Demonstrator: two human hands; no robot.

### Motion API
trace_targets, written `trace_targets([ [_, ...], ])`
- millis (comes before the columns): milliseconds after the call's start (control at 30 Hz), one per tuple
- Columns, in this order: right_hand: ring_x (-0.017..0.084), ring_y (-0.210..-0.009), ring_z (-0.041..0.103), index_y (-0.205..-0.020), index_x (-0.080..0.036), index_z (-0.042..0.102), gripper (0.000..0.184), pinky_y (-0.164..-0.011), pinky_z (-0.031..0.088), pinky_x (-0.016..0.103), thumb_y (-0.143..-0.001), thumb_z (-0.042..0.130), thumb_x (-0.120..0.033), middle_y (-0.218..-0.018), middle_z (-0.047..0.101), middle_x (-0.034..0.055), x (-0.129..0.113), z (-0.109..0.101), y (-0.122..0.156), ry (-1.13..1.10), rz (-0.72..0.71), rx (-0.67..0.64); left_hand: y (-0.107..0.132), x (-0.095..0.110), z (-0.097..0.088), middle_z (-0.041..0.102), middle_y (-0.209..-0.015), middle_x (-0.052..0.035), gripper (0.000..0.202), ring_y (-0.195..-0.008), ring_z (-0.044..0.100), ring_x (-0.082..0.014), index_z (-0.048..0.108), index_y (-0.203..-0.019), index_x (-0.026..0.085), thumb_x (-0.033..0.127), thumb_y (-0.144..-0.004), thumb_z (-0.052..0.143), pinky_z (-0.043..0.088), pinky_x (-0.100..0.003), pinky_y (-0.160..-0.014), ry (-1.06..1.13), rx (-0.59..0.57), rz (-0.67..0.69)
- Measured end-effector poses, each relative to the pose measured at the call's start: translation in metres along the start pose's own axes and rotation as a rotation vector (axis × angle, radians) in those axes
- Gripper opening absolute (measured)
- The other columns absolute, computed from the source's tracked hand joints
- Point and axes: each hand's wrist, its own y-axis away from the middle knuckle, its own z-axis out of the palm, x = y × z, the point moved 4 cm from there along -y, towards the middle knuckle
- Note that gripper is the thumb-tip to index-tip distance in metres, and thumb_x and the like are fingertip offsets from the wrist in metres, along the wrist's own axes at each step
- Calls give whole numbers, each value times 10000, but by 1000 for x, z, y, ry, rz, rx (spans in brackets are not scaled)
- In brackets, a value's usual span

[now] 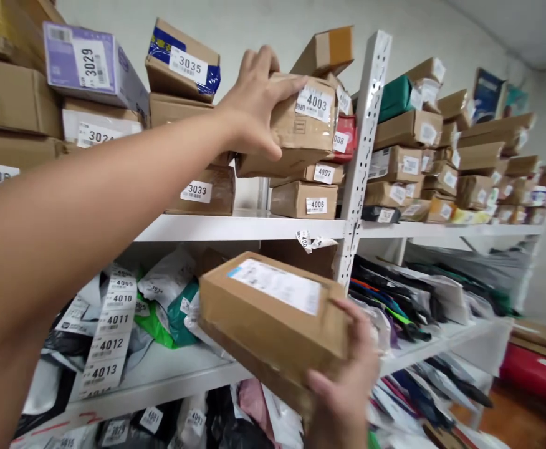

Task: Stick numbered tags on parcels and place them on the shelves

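Observation:
My left hand [261, 106] reaches up to the upper shelf. Its fingers and thumb are spread around the left end of a brown cardboard box [303, 134] labelled 4003, which sits tilted at the top of a stack. Lower down, my right hand [348, 368] grips the right end of another cardboard box [273, 318], held slanted in front of the shelves. A white shipping label [277, 284] covers part of its top. Left of it hangs a strip of number stickers [109, 330], running from 4009 downward; its upper end is hidden behind my left arm.
White metal shelving has an upper shelf [245, 227] stacked with numbered boxes, including a purple box [83, 62]. A perforated post [365, 137] divides it from more parcels at right. Plastic mailing bags [174, 318] fill the shelf below. Torn stickers [311, 241] hang from the upper shelf's edge.

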Motion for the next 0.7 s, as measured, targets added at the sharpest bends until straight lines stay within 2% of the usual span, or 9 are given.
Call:
trace_targets([
  [100,396,-1269,450,-1162,-214,494,845,-1033,372,556,-479,721,-655,-1381,395,156,5,69,22,-174,30,-107,0,1,4,285,-1365,-86,946,-1279,205,-312,303,-1493,209,407,-642,666,233,-490,-1175,-24,12,18],
  [233,388,-1348,344,-1205,-215,498,885,-1083,327,516,-447,830,-527,-1508,143,176,4,184,41,-51,158,-174,4,1,8,339,-1379,-73,1036,-1263,246,-366,337,-1486,255,471,-532,679,248,-507,-1166,-75,17,21],
  [300,427,-1359,292,-1243,-200,504,909,-1079,303,560,-465,858,-507,-1479,178,211,7,227,50,73,241,-269,7,2,9,361,-1388,-51,1042,-1274,254,-384,347,-1479,296,489,-509,673,254,-519,-1158,-82,24,33],
  [367,457,-1343,289,-1225,-183,539,801,-1055,297,609,-553,834,-502,-1436,250,233,10,249,60,151,237,-385,11,1,11,368,-1396,-36,1028,-1293,250,-391,342,-1477,330,488,-513,663,260,-533,-1148,-80,25,53],
  [433,441,-1349,291,-1181,-197,576,604,-1048,310,604,-676,761,-473,-1449,250,219,13,245,67,154,136,-421,16,0,12,370,-1403,-25,1025,-1317,234,-394,327,-1475,368,480,-515,667,266,-556,-1134,-72,18,74],
  [533,382,-1389,249,-1220,-231,548,513,-1084,291,569,-760,673,-422,-1491,204,176,30,200,64,165,18,-149,25,-2,14,361,-1418,-16,1037,-1345,211,-390,294,-1477,409,463,-523,700,265,-572,-1126,-52,5,95],
  [600,397,-1394,223,-1337,-203,442,706,-1094,244,604,-728,684,-465,-1485,203,210,57,167,55,244,123,70,32,-4,15,345,-1431,-21,1050,-1355,207,-381,274,-1481,416,468,-536,728,262,-566,-1129,-43,4,90],
  [633,425,-1388,215,-1393,-171,368,855,-1084,228,632,-687,708,-513,-1478,206,246,73,155,51,281,222,112,35,-5,15,338,-1436,-25,1052,-1359,206,-377,266,-1484,417,478,-545,737,260,-565,-1130,-40,6,84],
  [700,479,-1371,215,-1451,-108,246,1110,-1058,222,666,-591,752,-593,-1458,226,313,104,144,45,308,386,69,44,-4,17,331,-1440,-44,1059,-1363,208,-382,259,-1490,399,500,-557,750,256,-577,-1127,-34,9,77],
])
